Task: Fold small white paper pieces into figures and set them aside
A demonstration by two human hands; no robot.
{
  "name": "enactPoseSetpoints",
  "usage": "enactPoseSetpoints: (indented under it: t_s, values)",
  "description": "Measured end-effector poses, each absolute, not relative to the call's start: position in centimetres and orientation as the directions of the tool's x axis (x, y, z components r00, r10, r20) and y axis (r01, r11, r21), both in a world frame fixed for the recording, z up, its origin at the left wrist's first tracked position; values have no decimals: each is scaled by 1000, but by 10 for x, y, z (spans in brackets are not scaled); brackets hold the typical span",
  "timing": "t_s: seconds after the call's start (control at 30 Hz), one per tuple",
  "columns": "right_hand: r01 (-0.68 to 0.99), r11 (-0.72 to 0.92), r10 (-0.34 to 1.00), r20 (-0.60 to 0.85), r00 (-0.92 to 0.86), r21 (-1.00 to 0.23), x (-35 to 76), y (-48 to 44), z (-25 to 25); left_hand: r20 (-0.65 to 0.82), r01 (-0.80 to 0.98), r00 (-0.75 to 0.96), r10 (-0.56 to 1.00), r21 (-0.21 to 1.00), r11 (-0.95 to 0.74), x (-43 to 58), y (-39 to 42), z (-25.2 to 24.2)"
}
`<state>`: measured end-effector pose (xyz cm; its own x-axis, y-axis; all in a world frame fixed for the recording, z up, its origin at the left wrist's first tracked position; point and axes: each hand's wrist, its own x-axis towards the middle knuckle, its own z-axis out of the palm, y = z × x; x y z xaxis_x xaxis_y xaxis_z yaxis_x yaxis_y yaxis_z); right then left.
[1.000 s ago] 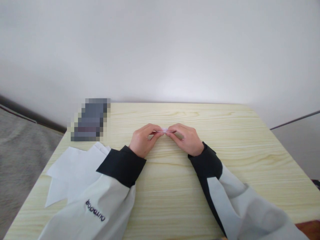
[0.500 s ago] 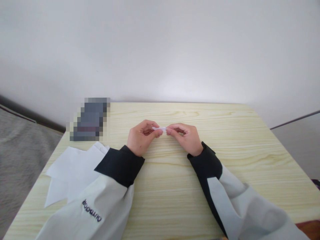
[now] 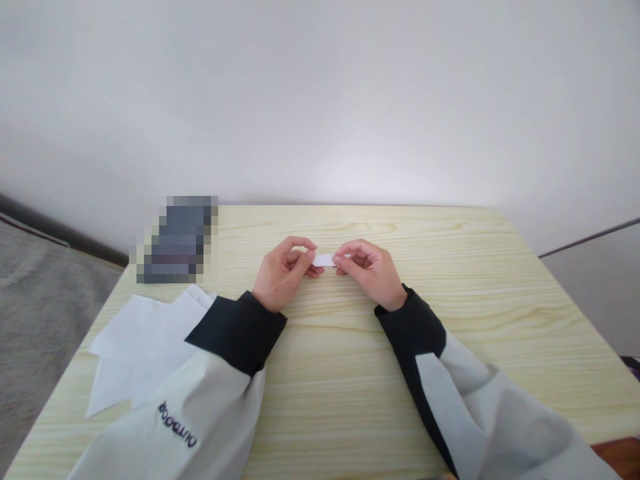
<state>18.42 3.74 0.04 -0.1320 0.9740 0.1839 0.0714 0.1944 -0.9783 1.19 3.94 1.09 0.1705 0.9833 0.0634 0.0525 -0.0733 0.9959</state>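
Note:
A small narrow strip of white paper [image 3: 324, 260] is held just above the wooden table [image 3: 330, 387], stretched level between my two hands. My left hand [image 3: 285, 270] pinches its left end between thumb and fingers, the index finger arched above. At the other end, the thumb and fingers of my right hand [image 3: 367, 270] are closed on it. Both ends of the strip are partly hidden by my fingers. Beside my left sleeve lie several sheets of white paper [image 3: 145, 340], overlapping and partly covered by that arm.
A dark, pixelated rectangular object [image 3: 177, 240] rests at the table's back left corner. Behind the table rises a white wall [image 3: 350, 100]. A brown-red object [image 3: 620, 457] shows at the lower right edge.
The paper strip has turned so that a wider flat face shows. My left index finger has lifted off it, and my right fingers have shifted slightly.

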Motion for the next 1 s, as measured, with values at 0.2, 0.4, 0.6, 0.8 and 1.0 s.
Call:
enactPoseSetpoints:
  t_s: [0.2,0.4,0.6,0.8,1.0]
  values:
    - [-11,140,986,141,-94,-990,184,37,5,414,328,239,878,817,-474,10,36,8]
    - [-12,93,987,94,-127,-996,185,39,7,600,396,324,732,616,-681,8,36,10]
    - [188,331,937,300,-177,-925,185,34,2,607,468,251,754,606,-643,8,36,13]
    - [418,638,766,587,-262,-647,184,31,7,602,455,250,758,619,-641,8,36,13]
    - [487,704,694,647,-317,-517,186,33,5,595,446,268,758,621,-645,9,36,11]
